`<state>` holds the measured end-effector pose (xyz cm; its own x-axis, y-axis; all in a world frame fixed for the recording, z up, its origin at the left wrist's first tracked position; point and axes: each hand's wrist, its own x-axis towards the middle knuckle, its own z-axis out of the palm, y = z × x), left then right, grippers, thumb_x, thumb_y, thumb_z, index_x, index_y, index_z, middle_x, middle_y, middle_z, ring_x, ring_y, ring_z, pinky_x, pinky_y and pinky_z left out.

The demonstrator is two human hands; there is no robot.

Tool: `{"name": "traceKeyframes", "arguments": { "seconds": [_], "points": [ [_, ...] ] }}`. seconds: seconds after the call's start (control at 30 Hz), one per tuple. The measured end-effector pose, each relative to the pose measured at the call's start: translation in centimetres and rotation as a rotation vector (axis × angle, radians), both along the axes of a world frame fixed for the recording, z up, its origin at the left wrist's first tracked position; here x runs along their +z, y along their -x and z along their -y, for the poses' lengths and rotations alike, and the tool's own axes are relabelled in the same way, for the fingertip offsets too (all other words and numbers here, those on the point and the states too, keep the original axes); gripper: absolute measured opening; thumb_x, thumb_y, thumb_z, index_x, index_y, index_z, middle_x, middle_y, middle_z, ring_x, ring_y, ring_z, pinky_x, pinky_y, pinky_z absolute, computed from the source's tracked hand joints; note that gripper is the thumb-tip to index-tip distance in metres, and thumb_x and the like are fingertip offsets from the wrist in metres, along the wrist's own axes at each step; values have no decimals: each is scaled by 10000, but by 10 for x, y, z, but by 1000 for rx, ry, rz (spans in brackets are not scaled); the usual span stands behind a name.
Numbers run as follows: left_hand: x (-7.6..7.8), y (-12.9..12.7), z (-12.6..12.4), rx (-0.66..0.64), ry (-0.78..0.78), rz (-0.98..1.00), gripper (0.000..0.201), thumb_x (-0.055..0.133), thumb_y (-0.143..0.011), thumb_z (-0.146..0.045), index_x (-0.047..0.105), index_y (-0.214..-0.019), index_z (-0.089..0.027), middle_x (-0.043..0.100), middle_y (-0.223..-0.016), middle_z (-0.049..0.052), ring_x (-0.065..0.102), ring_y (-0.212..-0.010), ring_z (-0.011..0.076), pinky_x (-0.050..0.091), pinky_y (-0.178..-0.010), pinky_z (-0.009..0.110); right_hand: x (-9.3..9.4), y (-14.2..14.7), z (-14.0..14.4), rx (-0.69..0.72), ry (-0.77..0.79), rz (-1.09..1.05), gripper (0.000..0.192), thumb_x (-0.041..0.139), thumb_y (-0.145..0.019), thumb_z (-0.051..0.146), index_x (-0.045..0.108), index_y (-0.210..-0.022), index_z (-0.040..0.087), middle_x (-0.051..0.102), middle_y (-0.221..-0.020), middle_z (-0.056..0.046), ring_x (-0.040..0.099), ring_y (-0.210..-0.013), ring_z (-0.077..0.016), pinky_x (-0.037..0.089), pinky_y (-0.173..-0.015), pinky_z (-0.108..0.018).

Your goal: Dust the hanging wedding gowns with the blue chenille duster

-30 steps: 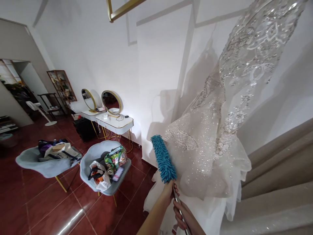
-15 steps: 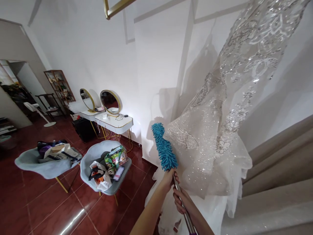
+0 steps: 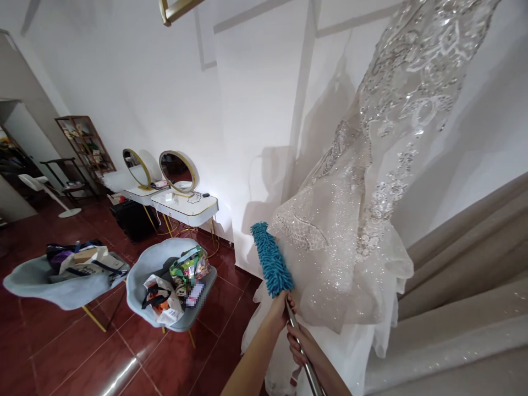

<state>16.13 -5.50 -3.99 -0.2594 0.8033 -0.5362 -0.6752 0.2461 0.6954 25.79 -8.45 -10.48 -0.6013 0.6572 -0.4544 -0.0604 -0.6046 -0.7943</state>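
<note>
A duster with a blue chenille head point(image 3: 271, 261) and a metal pole point(image 3: 303, 352) is in both my hands. My left hand point(image 3: 282, 308) is closed round the pole just below the blue head. Lower down, my right hand point(image 3: 301, 342) wraps the same pole. The head points up and away to the left, beside a white sequined gown point(image 3: 330, 236) that hangs along the wall. Whether the fibres touch the gown's fabric I cannot tell. White tulle of its skirt spreads behind and below my hands.
Two pale blue chairs point(image 3: 138, 291) hold several bags on the left. Behind them are white dressing tables point(image 3: 202, 206) with round mirrors point(image 3: 178, 171) and a black case point(image 3: 134, 220). A beige curtain point(image 3: 466, 264) hangs at right. A gold rail point(image 3: 177, 10) juts overhead.
The duster's head has dropped slightly and straightened from its bent shape. Both hands keep their hold on the pole. The whole view has shifted a little, so the room sits further left.
</note>
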Motion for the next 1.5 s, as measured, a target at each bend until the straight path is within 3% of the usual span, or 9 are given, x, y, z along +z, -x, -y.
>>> {"name": "traceKeyframes", "arguments": {
  "seconds": [0.1,0.23,0.4,0.57,0.83,1.03,1.2,1.4,1.5],
  "points": [
    [19,5,-1,108,3,115,367,708,-776,-290,381,-623,-222,329,-543,-87,299,-453,63,307,-490,209,16,5,-3,44,-43,-39,655,788,-516,714,453,-851,261,400,-342,184,233,-205,-39,164,-252,-169],
    [42,16,6,166,-134,140,378,756,-700,-283,383,-673,-229,287,-549,-119,280,-424,45,277,-461,199,42,14,-5,126,-87,-62,628,779,-556,698,431,-853,268,420,-355,181,239,-205,-42,193,-255,-183],
    [60,30,14,201,-213,103,359,740,-662,-298,389,-700,-233,279,-536,-130,270,-417,38,278,-457,192,78,20,-4,237,-127,-75,569,773,-623,661,431,-845,263,448,-391,174,262,-231,-36,218,-282,-184],
    [73,36,2,174,-225,84,355,718,-670,-296,369,-685,-235,279,-522,-131,253,-413,38,262,-450,189,102,23,-10,235,-154,-100,551,773,-647,646,448,-866,259,435,-413,182,264,-248,-30,197,-307,-179],
    [62,36,-23,87,-209,75,370,738,-705,-302,375,-700,-232,284,-540,-131,244,-420,37,248,-457,182,88,32,-22,112,-144,-85,556,789,-607,626,439,-847,267,377,-378,196,246,-237,-37,174,-294,-175],
    [47,36,-23,44,-176,74,372,743,-714,-300,376,-711,-235,292,-543,-130,272,-423,45,251,-459,189,67,29,-22,112,-139,-98,571,793,-608,636,449,-870,264,410,-380,187,261,-236,-35,207,-288,-169],
    [39,34,-18,59,-134,94,336,721,-720,-274,388,-714,-234,300,-540,-128,261,-418,45,247,-456,194,62,28,-17,82,-156,-19,619,773,-571,714,416,-797,262,393,-380,179,251,-235,-23,184,-284,-165],
    [43,35,-13,71,-168,148,335,711,-739,-260,378,-714,-233,293,-546,-125,252,-425,43,254,-466,191,69,3,-5,133,-358,88,637,679,-676,775,481,-969,244,621,-570,81,633,-428,-148,454,-403,-241],
    [46,35,-13,90,-183,157,341,725,-742,-255,385,-728,-228,283,-553,-128,245,-424,36,244,-466,188,74,-13,1,183,-371,70,631,675,-714,737,483,-1054,241,647,-645,68,665,-481,-157,477,-443,-256]
  ]
}}
